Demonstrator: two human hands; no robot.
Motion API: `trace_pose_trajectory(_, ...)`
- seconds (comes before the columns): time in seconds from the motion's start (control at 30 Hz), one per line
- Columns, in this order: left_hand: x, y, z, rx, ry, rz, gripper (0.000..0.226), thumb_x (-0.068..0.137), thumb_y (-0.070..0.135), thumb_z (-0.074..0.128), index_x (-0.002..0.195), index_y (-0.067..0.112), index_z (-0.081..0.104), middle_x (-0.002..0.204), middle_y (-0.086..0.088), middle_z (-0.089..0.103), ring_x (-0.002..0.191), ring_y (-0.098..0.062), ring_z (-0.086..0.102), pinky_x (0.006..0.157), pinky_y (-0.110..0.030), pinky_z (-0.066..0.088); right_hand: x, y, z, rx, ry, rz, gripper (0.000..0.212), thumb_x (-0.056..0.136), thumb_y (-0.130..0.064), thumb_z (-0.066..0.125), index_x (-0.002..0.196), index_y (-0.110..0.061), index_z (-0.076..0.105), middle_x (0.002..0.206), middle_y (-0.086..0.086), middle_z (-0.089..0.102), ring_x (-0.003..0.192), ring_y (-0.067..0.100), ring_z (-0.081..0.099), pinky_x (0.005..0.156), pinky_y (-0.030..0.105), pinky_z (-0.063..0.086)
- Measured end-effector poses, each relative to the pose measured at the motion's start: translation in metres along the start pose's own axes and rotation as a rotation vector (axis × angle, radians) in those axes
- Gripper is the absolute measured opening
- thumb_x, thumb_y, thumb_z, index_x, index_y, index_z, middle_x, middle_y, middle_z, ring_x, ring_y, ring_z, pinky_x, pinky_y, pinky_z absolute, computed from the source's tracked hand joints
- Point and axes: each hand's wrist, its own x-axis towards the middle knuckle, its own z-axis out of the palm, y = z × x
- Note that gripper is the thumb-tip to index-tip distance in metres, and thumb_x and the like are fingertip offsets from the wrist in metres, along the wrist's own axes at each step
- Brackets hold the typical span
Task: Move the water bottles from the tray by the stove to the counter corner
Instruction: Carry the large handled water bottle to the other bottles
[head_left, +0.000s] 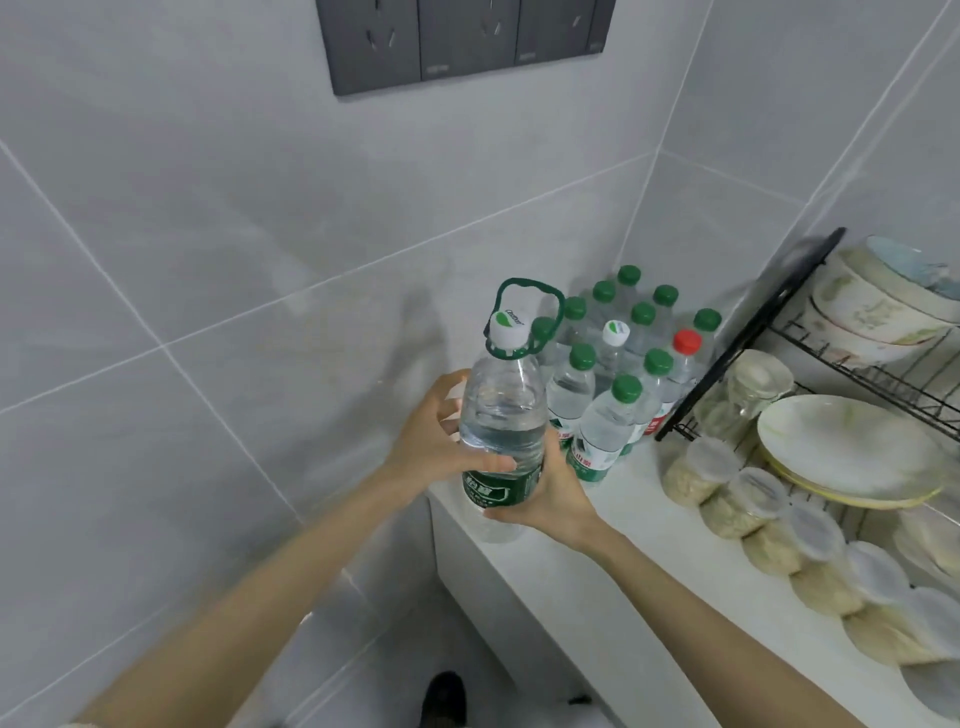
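Note:
A large clear water bottle (501, 415) with a white cap, a green carry loop and a green label stands upright at the near left edge of the white counter (613, 561). My left hand (441, 431) grips its left side with the thumb across the front. My right hand (540, 493) wraps round its lower part from the right. Behind it, in the counter corner against the tiled walls, stands a cluster of several small water bottles (613, 384), most with green caps, one with a white cap (616, 332) and one with a red cap (687, 343).
A black wire dish rack (748, 332) with bowls (872, 306) and plates (847, 452) fills the right side of the counter. Several lidded plastic tubs (753, 499) lie in a row in front of it. Grey wall sockets (467, 41) hang above. The floor lies below left.

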Motion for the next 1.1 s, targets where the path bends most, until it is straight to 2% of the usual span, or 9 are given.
trace_pose_trajectory(0.1, 0.023, -0.01, -0.003, 0.041, -0.041, 0.01, 0.104, 0.045, 0.011, 0.097, 0.128, 0.039, 0.041, 0.116, 0.004, 0.066, 0.102, -0.004, 0.066, 0.083, -0.018, 0.053, 0.021, 0.01, 0.003, -0.02, 0.014, 0.039, 0.106, 0.053, -0.016, 0.093, 0.128, -0.044, 0.024, 0.112, -0.032, 0.055, 0.107, -0.018, 0.053, 0.084, 0.01, 0.048)
trace_pose_trajectory(0.27, 0.043, -0.019, -0.005, 0.079, -0.107, 0.041, 0.105, 0.044, 0.005, 0.096, 0.13, 0.031, 0.043, 0.116, 0.011, 0.067, 0.107, -0.003, 0.064, 0.096, -0.03, 0.051, 0.038, 0.022, 0.007, -0.024, 0.059, 0.061, 0.105, 0.052, -0.019, 0.094, 0.127, -0.041, 0.025, 0.117, -0.025, 0.055, 0.109, -0.015, 0.052, 0.085, 0.011, 0.048)
trace_pose_trajectory(0.53, 0.052, -0.02, -0.004, 0.164, -0.192, 0.078, 0.1, 0.049, 0.015, 0.095, 0.126, 0.047, 0.039, 0.124, 0.009, 0.062, 0.114, -0.003, 0.06, 0.099, -0.034, 0.05, 0.039, 0.035, 0.008, 0.026, 0.098, 0.089, 0.099, 0.057, -0.021, 0.092, 0.13, -0.038, 0.028, 0.116, -0.03, 0.055, 0.108, -0.015, 0.054, 0.087, 0.011, 0.047)
trace_pose_trajectory(0.63, 0.048, -0.015, -0.002, 0.195, -0.188, 0.078, 0.099, 0.055, 0.013, 0.093, 0.122, 0.055, 0.034, 0.124, 0.017, 0.058, 0.116, 0.002, 0.057, 0.1, -0.03, 0.049, 0.035, 0.036, 0.001, 0.004, 0.086, 0.054, 0.094, 0.059, -0.022, 0.092, 0.133, -0.031, 0.034, 0.118, -0.024, 0.057, 0.112, -0.007, 0.054, 0.092, 0.017, 0.048)
trace_pose_trajectory(0.73, 0.039, -0.009, -0.003, 0.253, -0.164, 0.105, 0.097, 0.058, 0.021, 0.092, 0.12, 0.063, 0.031, 0.126, 0.02, 0.056, 0.118, 0.004, 0.055, 0.098, -0.023, 0.048, 0.028, 0.032, -0.013, -0.018, 0.087, 0.016, 0.08, 0.066, -0.017, 0.088, 0.132, -0.026, 0.043, 0.119, -0.022, 0.057, 0.105, -0.01, 0.054, 0.087, 0.014, 0.047)
trace_pose_trajectory(0.83, 0.027, -0.002, -0.008, 0.235, -0.104, 0.138, 0.084, 0.066, 0.017, 0.088, 0.127, 0.051, 0.04, 0.128, 0.01, 0.056, 0.109, 0.007, 0.058, 0.087, -0.015, 0.049, 0.021, 0.025, -0.034, 0.015, 0.154, -0.029, 0.056, 0.076, -0.009, 0.079, 0.126, -0.021, 0.056, 0.119, -0.018, 0.063, 0.094, 0.003, 0.065, 0.083, 0.022, 0.052)
trace_pose_trajectory(0.93, 0.016, 0.01, -0.014, 0.167, 0.013, 0.18, 0.066, 0.072, 0.01, 0.082, 0.13, 0.025, 0.054, 0.124, 0.004, 0.064, 0.094, 0.008, 0.064, 0.078, -0.008, 0.049, 0.015, 0.007, -0.053, 0.041, 0.198, -0.095, 0.04, 0.084, -0.007, 0.072, 0.121, -0.019, 0.062, 0.119, -0.016, 0.065, 0.092, 0.01, 0.068, 0.073, 0.013, 0.048)
trace_pose_trajectory(1.0, 0.01, 0.02, -0.015, 0.144, 0.056, 0.212, 0.064, 0.074, 0.012, 0.081, 0.131, 0.022, 0.056, 0.123, 0.009, 0.065, 0.094, 0.004, 0.066, 0.079, -0.009, 0.049, 0.01, -0.009, -0.06, 0.06, 0.187, -0.142, 0.042, 0.085, -0.011, 0.072, 0.124, -0.024, 0.061, 0.121, -0.022, 0.062, 0.097, 0.007, 0.067, 0.072, 0.013, 0.05)
trace_pose_trajectory(1.1, 0.005, 0.033, -0.008, 0.186, 0.051, 0.232, 0.068, 0.071, 0.017, 0.084, 0.131, 0.033, 0.055, 0.118, 0.018, 0.064, 0.099, 0.0, 0.065, 0.087, -0.014, 0.05, 0.007, -0.031, -0.052, 0.079, 0.186, -0.22, 0.061, 0.08, -0.009, 0.078, 0.134, -0.025, 0.053, 0.127, -0.016, 0.059, 0.101, -0.004, 0.062, 0.077, 0.011, 0.051)
